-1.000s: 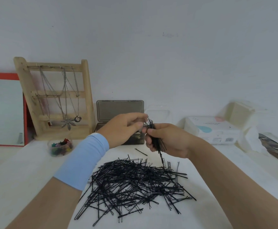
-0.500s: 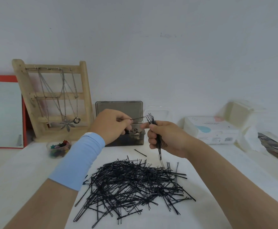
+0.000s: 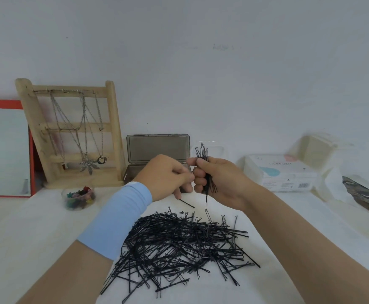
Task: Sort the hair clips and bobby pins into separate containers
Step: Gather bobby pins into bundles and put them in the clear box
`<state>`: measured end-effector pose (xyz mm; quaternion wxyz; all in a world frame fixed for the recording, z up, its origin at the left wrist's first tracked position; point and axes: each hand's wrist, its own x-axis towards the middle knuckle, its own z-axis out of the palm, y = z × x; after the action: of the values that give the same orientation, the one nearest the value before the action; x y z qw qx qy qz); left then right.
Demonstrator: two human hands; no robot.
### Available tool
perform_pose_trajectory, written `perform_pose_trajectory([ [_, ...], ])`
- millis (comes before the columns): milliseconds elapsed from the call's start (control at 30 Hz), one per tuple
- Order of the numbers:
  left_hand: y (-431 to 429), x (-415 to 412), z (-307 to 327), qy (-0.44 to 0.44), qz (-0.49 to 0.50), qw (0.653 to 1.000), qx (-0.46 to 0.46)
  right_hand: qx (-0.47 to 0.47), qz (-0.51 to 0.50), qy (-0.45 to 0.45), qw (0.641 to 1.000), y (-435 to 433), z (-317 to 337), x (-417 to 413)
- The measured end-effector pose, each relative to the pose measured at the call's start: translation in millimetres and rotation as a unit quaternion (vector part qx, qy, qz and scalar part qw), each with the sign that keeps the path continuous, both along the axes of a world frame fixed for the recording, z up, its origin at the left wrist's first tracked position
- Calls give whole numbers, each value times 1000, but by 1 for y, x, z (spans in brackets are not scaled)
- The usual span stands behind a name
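The bundle of bobby pins [image 3: 203, 152] stands roughly upright in the right hand [image 3: 219, 181], raised above the tabletop [image 3: 36, 238]. Its fingers are clenched around the bundle's middle, so the pin ends fan out above the fist and below it. One pin hangs lower than the rest, its tip just above the loose pile of bobby pins [image 3: 183, 244]. The left hand [image 3: 168, 175] is held against the right hand at the bundle, with its fingertips pinched together. The view does not show whether a pin lies between them. The step in hand appears to be gathering: pins are collected one at a time into an aligned bundle before transfer. Most of the pile remains on the tabletop, so this step is judged far from complete. A single stray pin [image 3: 188, 204] lies just behind the pile, beneath the left hand. The next move calls for seating a pin flush with the others, or picking a fresh one from the pile. It also calls for firm grip pressure so the low-hanging pin does not slip out. The dark box [image 3: 157, 150] stands open just behind the hands and is the likely destination, though its contents are hidden. A clear tub of coloured hair clips [image 3: 78, 197] sits well to the left, in front of a wooden jewellery stand [image 3: 74, 132].
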<state>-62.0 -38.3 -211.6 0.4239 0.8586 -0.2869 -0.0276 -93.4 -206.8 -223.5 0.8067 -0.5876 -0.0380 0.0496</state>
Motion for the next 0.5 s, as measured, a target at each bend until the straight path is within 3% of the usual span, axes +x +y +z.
perform_pose_trajectory([
  [133,7,2,4,-26,0,995,99,-69,-33,-6,997,-1,-3,1],
  [267,15,7,8,-121,83,989,-3,-88,12,-20,996,-4,-5,-2],
  [367,5,2,6,-75,-7,995,-63,-88,84,-21,992,0,-9,-5],
  [500,-2,-1,3,-68,-62,994,-60,-53,127,-7,990,2,-10,-6],
])
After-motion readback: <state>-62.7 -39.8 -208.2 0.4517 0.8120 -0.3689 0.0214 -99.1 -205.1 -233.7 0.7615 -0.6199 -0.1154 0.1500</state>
